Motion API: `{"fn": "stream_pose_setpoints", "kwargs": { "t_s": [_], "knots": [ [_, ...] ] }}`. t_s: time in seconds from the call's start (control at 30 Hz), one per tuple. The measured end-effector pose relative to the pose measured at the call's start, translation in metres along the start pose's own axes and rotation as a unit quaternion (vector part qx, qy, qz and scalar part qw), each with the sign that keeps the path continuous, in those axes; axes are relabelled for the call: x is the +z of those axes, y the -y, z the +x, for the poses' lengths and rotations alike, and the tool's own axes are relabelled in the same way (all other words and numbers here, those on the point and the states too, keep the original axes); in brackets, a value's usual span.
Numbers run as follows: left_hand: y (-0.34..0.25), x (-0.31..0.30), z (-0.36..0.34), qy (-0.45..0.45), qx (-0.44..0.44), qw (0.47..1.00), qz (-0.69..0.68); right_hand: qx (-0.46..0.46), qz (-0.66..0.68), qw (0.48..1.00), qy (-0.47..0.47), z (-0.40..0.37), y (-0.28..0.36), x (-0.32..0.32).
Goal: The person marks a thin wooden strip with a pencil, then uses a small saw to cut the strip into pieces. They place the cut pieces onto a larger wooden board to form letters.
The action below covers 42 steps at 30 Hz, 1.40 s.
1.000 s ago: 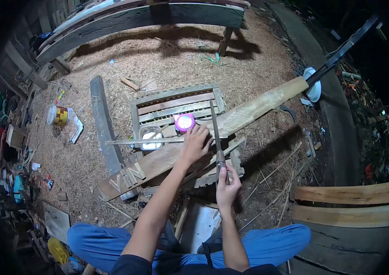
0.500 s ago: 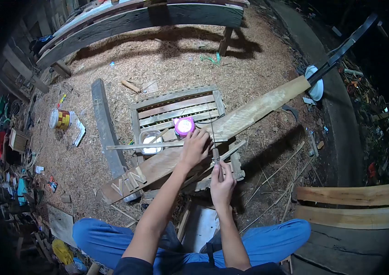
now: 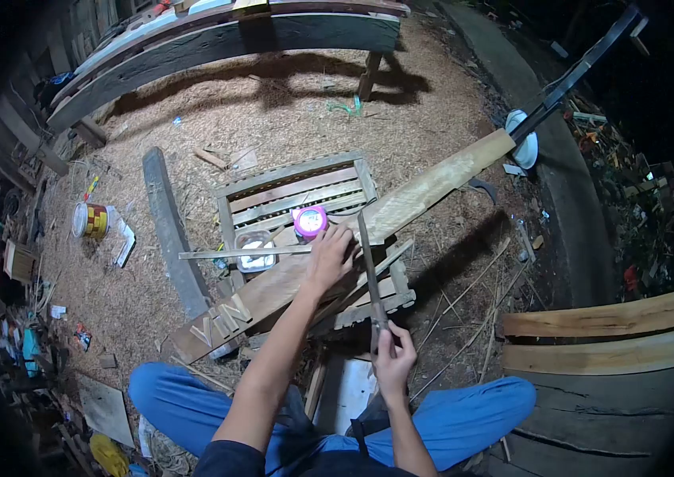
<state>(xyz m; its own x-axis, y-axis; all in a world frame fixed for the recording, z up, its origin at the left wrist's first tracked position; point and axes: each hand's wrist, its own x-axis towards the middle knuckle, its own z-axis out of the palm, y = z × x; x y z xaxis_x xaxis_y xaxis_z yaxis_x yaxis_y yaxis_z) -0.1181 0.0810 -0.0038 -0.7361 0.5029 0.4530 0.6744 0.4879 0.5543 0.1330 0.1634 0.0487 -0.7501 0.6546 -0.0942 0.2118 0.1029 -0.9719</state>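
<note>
My right hand (image 3: 393, 362) is closed around the handle of a hand saw (image 3: 370, 266), its long narrow blade pointing away from me. The blade's far part lies at the end of a thin wooden strip (image 3: 242, 253), just right of my left hand (image 3: 329, 254). With bent fingers, my left hand grips the strip against the long plank (image 3: 281, 282). Small wooden pieces forming the letters VIN (image 3: 226, 316) lie on the plank's near left end. Just beyond my left fingers is a round pink object with a pale face (image 3: 310, 222). Beside it sits a clear tub with white contents (image 3: 256, 250).
A slatted wooden crate (image 3: 297, 195) lies under the plank. A dark beam (image 3: 168, 230) is to the left, and a patterned bucket (image 3: 91, 221) stands beyond it. A workbench (image 3: 226, 52) spans the back. Boards (image 3: 607, 322) lie at right.
My right hand has drawn the saw back toward me, and the blade's flat side shows more. My left hand keeps its place on the strip. The whole view has shifted slightly.
</note>
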Motion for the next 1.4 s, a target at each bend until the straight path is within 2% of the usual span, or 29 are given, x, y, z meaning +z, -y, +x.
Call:
{"fn": "stream_pose_setpoints", "kwargs": {
  "t_s": [0.03, 0.07, 0.1, 0.17, 0.2, 0.3, 0.37, 0.53, 0.77, 0.93, 0.97, 1.03, 1.07, 1.17, 1.3, 1.37, 1.4],
  "knots": [
    [0.000, 0.001, 0.000, -0.019, 0.010, 1.000, 0.002, -0.022, 0.003, 1.000, -0.010, 0.001, -0.002, -0.009],
    [0.000, 0.002, -0.001, -0.021, 0.007, 1.000, 0.006, 0.017, -0.005, 1.000, -0.001, -0.001, -0.002, -0.017],
    [0.001, 0.001, 0.001, -0.023, 0.007, 1.000, 0.004, 0.015, -0.008, 1.000, -0.002, 0.003, -0.007, -0.015],
    [0.000, 0.001, -0.002, 0.018, -0.011, 1.000, 0.014, -0.060, 0.039, 0.996, -0.060, 0.011, -0.013, -0.004],
    [-0.001, 0.001, -0.002, 0.004, -0.005, 1.000, 0.012, -0.002, 0.062, 0.997, -0.044, 0.017, 0.015, 0.004],
    [-0.002, 0.000, -0.001, -0.009, 0.004, 1.000, 0.015, -0.030, 0.041, 0.999, -0.021, 0.047, 0.007, 0.025],
    [0.002, 0.004, -0.003, -0.017, -0.012, 1.000, 0.006, -0.093, -0.030, 0.995, -0.029, 0.065, -0.001, 0.034],
    [0.001, 0.001, 0.000, -0.026, -0.005, 0.999, -0.019, -0.082, 0.036, 0.996, 0.008, 0.082, 0.017, 0.051],
    [0.006, 0.008, -0.002, -0.033, 0.000, 0.999, -0.009, -0.068, 0.023, 0.997, 0.025, 0.090, 0.018, 0.058],
    [0.000, 0.005, -0.004, -0.027, -0.022, 0.999, -0.012, -0.097, -0.087, 0.991, 0.035, 0.082, 0.034, 0.060],
    [-0.003, 0.003, -0.002, -0.017, -0.030, 0.999, -0.023, -0.098, -0.089, 0.991, 0.033, 0.080, 0.029, 0.060],
    [-0.004, 0.003, -0.003, -0.024, -0.016, 0.999, -0.023, -0.069, 0.047, 0.996, 0.014, 0.074, 0.024, 0.067],
    [-0.003, 0.001, -0.004, -0.031, -0.005, 0.999, -0.023, -0.089, -0.023, 0.996, 0.007, 0.073, 0.022, 0.062],
    [-0.004, 0.001, -0.005, -0.025, -0.016, 0.999, -0.043, -0.077, -0.089, 0.993, 0.021, 0.071, 0.024, 0.061],
    [-0.001, 0.002, -0.002, -0.046, 0.014, 0.998, -0.031, -0.097, -0.033, 0.994, -0.028, 0.043, 0.003, 0.072],
    [0.000, 0.003, -0.004, -0.023, 0.005, 0.999, -0.027, -0.039, -0.061, 0.997, -0.004, 0.033, 0.007, 0.058],
    [0.001, 0.003, -0.004, -0.028, 0.009, 0.999, -0.024, -0.038, -0.060, 0.997, -0.010, 0.027, 0.004, 0.052]
  ]
}}
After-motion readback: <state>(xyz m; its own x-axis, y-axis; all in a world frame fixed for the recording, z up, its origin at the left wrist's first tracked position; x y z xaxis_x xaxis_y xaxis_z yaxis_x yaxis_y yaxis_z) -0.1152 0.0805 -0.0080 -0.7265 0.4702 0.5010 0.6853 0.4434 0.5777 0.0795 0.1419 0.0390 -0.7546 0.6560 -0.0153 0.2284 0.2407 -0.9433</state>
